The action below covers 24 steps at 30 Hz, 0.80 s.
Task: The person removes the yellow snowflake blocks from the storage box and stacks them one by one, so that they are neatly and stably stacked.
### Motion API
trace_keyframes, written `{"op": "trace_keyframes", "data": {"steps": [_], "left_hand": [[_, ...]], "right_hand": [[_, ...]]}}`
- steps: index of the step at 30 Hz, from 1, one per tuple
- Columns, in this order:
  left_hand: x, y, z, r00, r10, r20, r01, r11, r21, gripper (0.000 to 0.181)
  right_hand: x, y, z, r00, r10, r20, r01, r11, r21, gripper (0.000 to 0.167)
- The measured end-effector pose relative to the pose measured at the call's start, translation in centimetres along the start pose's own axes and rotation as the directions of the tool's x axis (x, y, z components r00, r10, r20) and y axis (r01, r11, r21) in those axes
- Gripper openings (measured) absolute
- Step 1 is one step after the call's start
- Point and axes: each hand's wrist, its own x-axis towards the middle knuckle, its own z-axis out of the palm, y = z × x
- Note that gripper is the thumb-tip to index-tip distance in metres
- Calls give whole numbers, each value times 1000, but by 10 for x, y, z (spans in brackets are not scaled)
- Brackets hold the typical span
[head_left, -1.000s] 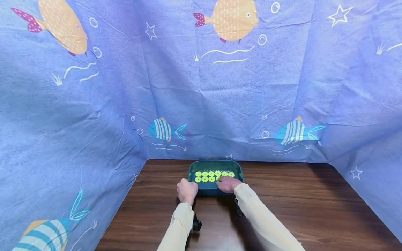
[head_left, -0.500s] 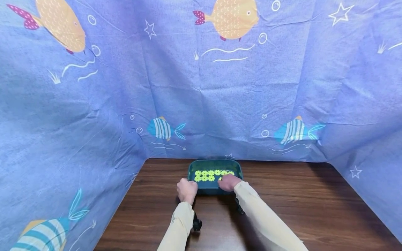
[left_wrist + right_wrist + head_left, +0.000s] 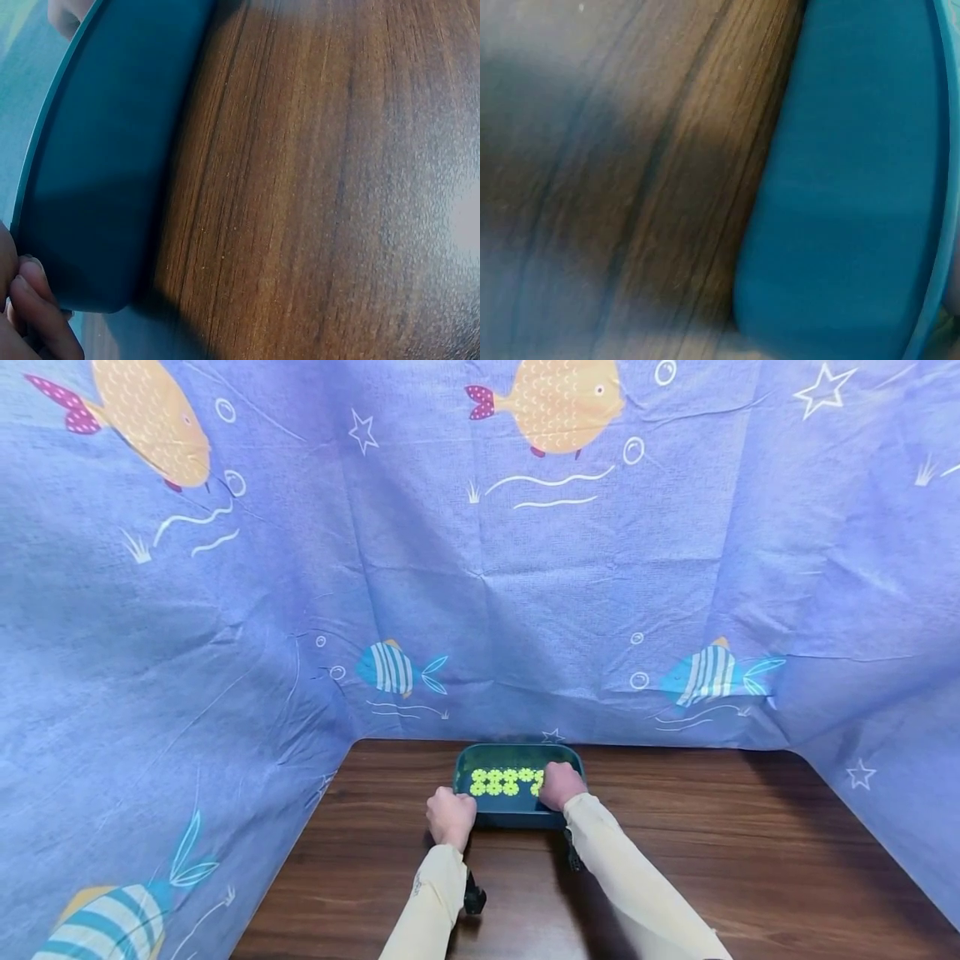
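Closest to my head cam are two cream sleeves, the left one (image 3: pixel 429 897) and the right one (image 3: pixel 633 877), with a black gadget (image 3: pixel 474 895) under the left wrist and another showing by the right. Below them is the brown wood-grain table (image 3: pixel 360 827). Then come the hands: the left hand (image 3: pixel 451 817) has the tray (image 3: pixel 517 819) pinched at its near left corner, and my left wrist feed shows thumb and fingers together on the rim. The right hand (image 3: pixel 561 787) is down inside the right end, knuckles up, fingertips hidden, so I can't tell if it's clamped on anything; the right wrist cam mostly gives me teal wall. The tray sits flat toward the table's far edge, and yellow flower pieces (image 3: pixel 494 787) lie in two rows on its floor, left of and beside that hand. Behind everything hangs a blue fish-print curtain (image 3: pixel 555 568).
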Motion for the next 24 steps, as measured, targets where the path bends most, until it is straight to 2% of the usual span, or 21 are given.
{"op": "trace_keyframes", "data": {"steps": [5,12,19,24], "left_hand": [[1,-1,2,1000,-1,-4,1,1000,-1,22],[0,-2,3,1000,-5,-22,5,1000,-1,22],[-2,-1,1,1000,-7,-25,6,1000,-3,23],[-1,-1,3,1000,-10,-29,10,1000,-6,23]], "right_hand": [[6,1,7,999,43,19,-43,999,-20,36],[7,-1,12,997,83,4,-83,996,-28,25],[7,-1,9,991,114,73,-115,993,4,16],[7,-2,6,988,121,93,-123,992,16,20]]}}
